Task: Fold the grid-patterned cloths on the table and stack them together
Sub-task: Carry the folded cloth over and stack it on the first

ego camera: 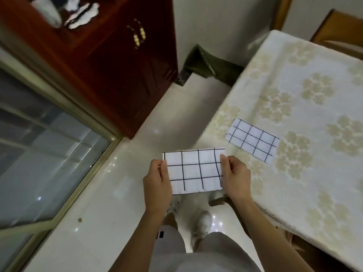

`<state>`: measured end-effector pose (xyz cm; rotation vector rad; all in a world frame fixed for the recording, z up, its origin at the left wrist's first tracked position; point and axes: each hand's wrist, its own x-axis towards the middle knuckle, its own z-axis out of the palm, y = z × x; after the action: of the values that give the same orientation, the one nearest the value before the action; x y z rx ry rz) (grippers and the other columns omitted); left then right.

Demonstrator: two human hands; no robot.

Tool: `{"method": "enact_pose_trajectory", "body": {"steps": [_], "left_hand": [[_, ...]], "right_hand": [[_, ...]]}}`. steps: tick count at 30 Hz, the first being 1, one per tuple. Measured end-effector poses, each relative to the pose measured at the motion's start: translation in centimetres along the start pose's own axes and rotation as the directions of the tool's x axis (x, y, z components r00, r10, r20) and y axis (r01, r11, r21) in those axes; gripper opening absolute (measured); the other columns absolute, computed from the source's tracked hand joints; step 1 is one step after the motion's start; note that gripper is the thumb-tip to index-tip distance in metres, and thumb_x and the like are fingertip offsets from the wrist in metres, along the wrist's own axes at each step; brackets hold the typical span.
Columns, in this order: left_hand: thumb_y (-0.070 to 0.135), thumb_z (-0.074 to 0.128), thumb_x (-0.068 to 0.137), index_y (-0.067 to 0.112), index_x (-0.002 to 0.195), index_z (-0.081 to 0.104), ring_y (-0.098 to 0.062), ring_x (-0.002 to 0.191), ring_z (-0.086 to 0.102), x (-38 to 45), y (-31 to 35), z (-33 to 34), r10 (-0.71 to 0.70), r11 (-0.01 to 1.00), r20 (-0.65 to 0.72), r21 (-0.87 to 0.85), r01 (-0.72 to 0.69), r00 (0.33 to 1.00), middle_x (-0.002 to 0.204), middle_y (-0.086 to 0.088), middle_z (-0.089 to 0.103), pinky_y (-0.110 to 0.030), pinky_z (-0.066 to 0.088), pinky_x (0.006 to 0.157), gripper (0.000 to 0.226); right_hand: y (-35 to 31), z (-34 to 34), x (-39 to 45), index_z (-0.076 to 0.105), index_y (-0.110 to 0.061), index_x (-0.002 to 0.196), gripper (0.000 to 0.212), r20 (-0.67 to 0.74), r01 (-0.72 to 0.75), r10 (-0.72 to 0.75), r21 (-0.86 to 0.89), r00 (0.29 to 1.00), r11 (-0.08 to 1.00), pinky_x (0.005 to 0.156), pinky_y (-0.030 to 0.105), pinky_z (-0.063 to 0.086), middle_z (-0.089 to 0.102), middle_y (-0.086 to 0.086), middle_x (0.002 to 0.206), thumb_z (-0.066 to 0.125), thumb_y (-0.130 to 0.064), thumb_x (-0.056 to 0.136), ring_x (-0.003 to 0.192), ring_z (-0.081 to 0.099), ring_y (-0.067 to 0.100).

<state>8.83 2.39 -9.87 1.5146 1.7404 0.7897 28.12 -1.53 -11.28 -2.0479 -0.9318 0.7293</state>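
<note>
**Head view: one folded cloth in both hands, another on the table**

Head camera looks down at a person standing beside a table [306, 107] covered with a pale sheet printed with beige flower clusters. Both hands are raised in front of the body, above the glossy floor [110, 203], and between them they hold a folded white cloth [193, 170] marked with a black grid. It is a flat rectangle, held level and stretched sideways.

Left hand [157, 183] grips the cloth's left short edge — thumb on top, fingers curled underneath. Right hand [234, 176] pinches the right short edge the same way, thumb lying on the upper face.

A second grid cloth [252, 140] lies folded on the table near its left edge, flat and turned at a slant. It is apart from the held one and touched by neither hand.

Off to the left stands a dark red wooden cabinet [110, 61] with brass handles, and below it a window frame [64, 154] runs along the floor. At the bottom of the view are the person's light trousers and white shoes [202, 222] — feet planted just beside the table's corner.
</note>
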Motion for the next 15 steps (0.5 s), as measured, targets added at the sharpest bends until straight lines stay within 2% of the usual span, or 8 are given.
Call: {"method": "enact_pose_trajectory", "body": {"steps": [3,6,9,11,15], "left_hand": [[0.029,0.04,0.105,0.015,0.091,0.053,-0.002,0.068,0.06,2.9,1.0,1.8,0.076,0.997,0.107,-0.023,-0.074,0.991,0.072,0.008,0.061,-0.018,0.045,0.049,0.023],[0.026,0.042,0.105,0.014,0.089,0.053,-0.002,0.068,0.059,5.9,1.8,3.7,0.109,0.994,0.219,-0.032,-0.105,0.97,0.069,0.006,0.061,-0.016,0.043,0.049,0.023],[0.028,0.043,0.104,0.015,0.086,0.054,-0.017,0.065,0.057,8.4,2.4,5.7,0.149,0.989,0.304,-0.047,-0.141,0.941,0.065,-0.003,0.061,-0.029,0.042,0.051,0.025],[0.028,0.043,0.104,0.015,0.085,0.053,-0.021,0.062,0.054,9.4,2.7,6.8,0.188,0.982,0.353,-0.052,-0.181,0.916,0.064,-0.008,0.06,-0.035,0.041,0.054,0.025],[0.026,0.045,0.103,0.014,0.083,0.051,-0.019,0.056,0.047,10.2,3.8,9.0,0.285,0.956,0.435,-0.065,-0.286,0.854,0.055,-0.004,0.05,-0.027,0.033,0.047,0.024]], "right_hand": [[0.4,-0.5,1.4,0.041,-0.007,0.063,0.049,-0.101,-0.068,0.067,0.0,0.993,0.998,0.049,0.021,0.031,0.04,0.002,0.052,0.048,-0.035,0.103,0.048,0.036,0.009],[0.4,-0.8,2.3,0.04,-0.01,0.062,0.048,-0.205,-0.138,0.14,0.023,0.969,0.99,0.049,0.023,0.03,0.039,0.002,0.052,0.049,-0.034,0.103,0.048,0.036,0.01],[0.7,-0.9,2.9,0.043,-0.007,0.064,0.048,-0.283,-0.19,0.193,0.039,0.939,0.981,0.05,0.026,0.031,0.042,0.004,0.052,0.048,-0.034,0.103,0.049,0.036,0.01],[1.0,-1.0,3.1,0.043,-0.007,0.065,0.048,-0.326,-0.241,0.242,0.044,0.914,0.969,0.051,0.029,0.032,0.042,0.002,0.052,0.047,-0.035,0.103,0.049,0.034,0.01],[1.6,-1.9,2.7,0.046,-0.006,0.067,0.048,-0.401,-0.326,0.331,0.083,0.854,0.942,0.05,0.031,0.032,0.043,0.002,0.052,0.046,-0.038,0.103,0.048,0.034,0.009]]}}
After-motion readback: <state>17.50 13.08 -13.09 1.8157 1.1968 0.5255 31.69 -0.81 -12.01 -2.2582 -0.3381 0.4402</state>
